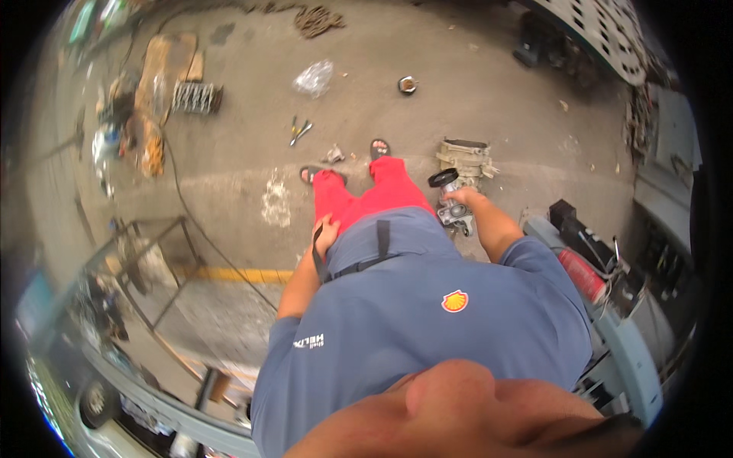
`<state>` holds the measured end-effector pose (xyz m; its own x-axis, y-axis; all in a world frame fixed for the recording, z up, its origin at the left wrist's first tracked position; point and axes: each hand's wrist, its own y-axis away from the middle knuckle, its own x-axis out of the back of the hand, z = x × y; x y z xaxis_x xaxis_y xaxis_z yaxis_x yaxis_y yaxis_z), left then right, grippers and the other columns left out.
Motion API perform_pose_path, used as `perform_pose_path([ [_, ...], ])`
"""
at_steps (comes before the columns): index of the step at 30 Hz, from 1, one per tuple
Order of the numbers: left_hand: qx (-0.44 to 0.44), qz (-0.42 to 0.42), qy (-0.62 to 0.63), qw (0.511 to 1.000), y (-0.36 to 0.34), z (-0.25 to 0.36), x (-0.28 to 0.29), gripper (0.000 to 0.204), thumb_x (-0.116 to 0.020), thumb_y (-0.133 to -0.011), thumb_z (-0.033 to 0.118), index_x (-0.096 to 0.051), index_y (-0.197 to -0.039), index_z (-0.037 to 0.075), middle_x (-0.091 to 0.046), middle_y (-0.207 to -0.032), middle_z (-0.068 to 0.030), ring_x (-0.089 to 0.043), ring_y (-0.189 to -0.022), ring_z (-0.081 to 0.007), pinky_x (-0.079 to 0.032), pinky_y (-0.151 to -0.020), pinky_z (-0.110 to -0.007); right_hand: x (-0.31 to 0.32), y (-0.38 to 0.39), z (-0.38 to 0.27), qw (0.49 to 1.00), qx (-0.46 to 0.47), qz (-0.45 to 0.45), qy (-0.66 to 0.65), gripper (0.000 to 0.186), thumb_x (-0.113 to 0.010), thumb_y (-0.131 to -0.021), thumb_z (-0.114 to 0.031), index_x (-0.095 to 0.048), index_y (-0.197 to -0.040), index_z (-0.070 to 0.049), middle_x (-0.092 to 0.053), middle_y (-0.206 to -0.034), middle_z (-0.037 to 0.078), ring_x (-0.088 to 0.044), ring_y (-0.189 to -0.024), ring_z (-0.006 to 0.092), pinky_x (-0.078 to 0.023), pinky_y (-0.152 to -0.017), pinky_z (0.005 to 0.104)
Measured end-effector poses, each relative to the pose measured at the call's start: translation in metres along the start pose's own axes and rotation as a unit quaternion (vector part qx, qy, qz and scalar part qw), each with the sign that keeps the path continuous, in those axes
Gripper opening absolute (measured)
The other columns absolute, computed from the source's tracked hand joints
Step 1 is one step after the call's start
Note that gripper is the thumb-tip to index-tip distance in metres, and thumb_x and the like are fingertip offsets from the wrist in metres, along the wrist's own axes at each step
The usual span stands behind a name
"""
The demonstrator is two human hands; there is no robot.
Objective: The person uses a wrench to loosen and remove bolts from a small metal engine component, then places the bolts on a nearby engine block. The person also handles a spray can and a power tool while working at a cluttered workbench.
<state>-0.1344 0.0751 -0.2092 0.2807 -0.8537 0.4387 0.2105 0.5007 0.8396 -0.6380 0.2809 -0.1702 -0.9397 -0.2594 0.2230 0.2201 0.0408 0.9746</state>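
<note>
Pliers [301, 134] with spread handles on the grey floor [496, 84], a crumpled clear plastic bag [314, 79] beyond the pliers, a small round container [408, 85] to their right, a ribbed metal part [195, 98] to their left, brown cardboard [169, 59] farther left, a tangled brown heap [317, 22] well beyond them

Floor [244, 145]: soft, flat light ahead of the right fingers [454, 196], shadows faint
Clear plastic [314, 79]: glinting, farther ahead
Car [107, 439]: bluish-white glare, well left-behind
Rail [164, 411]: bowing toward blackened edges
</note>
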Motion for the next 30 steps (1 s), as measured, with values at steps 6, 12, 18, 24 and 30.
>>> perform_pose_path([
  [6, -0.069, 0.082, -0.019, 0.994, 0.035, 0.007, -0.004, 0.056, -0.064, -0.092, 0.033, -0.064, -0.142, 0.008, -0.065, -0.139, -0.0244, -0.06, -0.132, -0.0393, -0.044, -0.116, -0.047, -0.021, -0.005, -0.029, 0.986, -0.029, -0.03, -0.164, 0.082, -0.088, -0.067, -0.055, -0.074, -0.126, 0.0, -0.072, -0.125, 0.02, -0.071, -0.112, 0.032, -0.055, -0.096, 0.0495],
  [12, 0.033, 0.126, 0.055, 0.99, 0.056, 0.012, 0.037, 0.055, -0.066, -0.09, 0.042, -0.065, -0.143, 0.026, -0.05, -0.16, -0.0127, -0.038, -0.152, -0.0389, -0.034, -0.125, -0.05, -0.019, -0.003, -0.083, 0.996, -0.035, 0.033, -0.075, 0.08, -0.089, -0.066, -0.052, -0.075, -0.117, 0.007, -0.074, -0.117, 0.019, -0.072, -0.099, 0.0298, -0.055, -0.087, 0.0479],
  [18, -0.003, 0.172, 0.141, 0.975, 0.04, -0.044, 0.116, 0.052, -0.07, -0.091, 0.046, -0.07, -0.136, 0.02, -0.063, -0.146, -0.0118, -0.056, -0.138, -0.0324, -0.046, -0.113, -0.049, -0.046, 0.046, -0.179, 1.0, -0.015, 0.001, 0.023, 0.074, -0.086, -0.071, -0.053, -0.075, -0.124, -0.003, -0.075, -0.119, 0.015, -0.072, -0.105, 0.0297, -0.054, -0.091, 0.0488],
  [24, -0.021, 0.118, 0.327, 0.937, 0.024, -0.087, 0.156, 0.051, -0.066, -0.097, 0.052, -0.075, -0.125, 0.01, -0.075, -0.123, -0.0177, -0.07, -0.117, -0.0344, -0.052, -0.103, -0.044, -0.036, -0.019, -0.178, 0.988, -0.138, -0.064, -0.017, 0.073, -0.082, -0.073, -0.061, -0.073, -0.129, -0.014, -0.075, -0.127, 0.016, -0.071, -0.115, 0.0294, -0.048, -0.106, 0.0566],
  [30, 0.059, 0.151, 0.288, 0.944, 0.029, -0.154, 0.175, 0.053, -0.058, -0.102, 0.052, -0.076, -0.122, 0.008, -0.077, -0.114, -0.0194, -0.074, -0.111, -0.0317, -0.055, -0.095, -0.042, -0.068, 0.042, -0.334, 0.978, -0.105, -0.178, -0.03, 0.064, -0.078, -0.074, -0.063, -0.074, -0.118, -0.017, -0.079, -0.107, 0.009, -0.075, -0.089, 0.0274, -0.058, -0.084, 0.0538],
])
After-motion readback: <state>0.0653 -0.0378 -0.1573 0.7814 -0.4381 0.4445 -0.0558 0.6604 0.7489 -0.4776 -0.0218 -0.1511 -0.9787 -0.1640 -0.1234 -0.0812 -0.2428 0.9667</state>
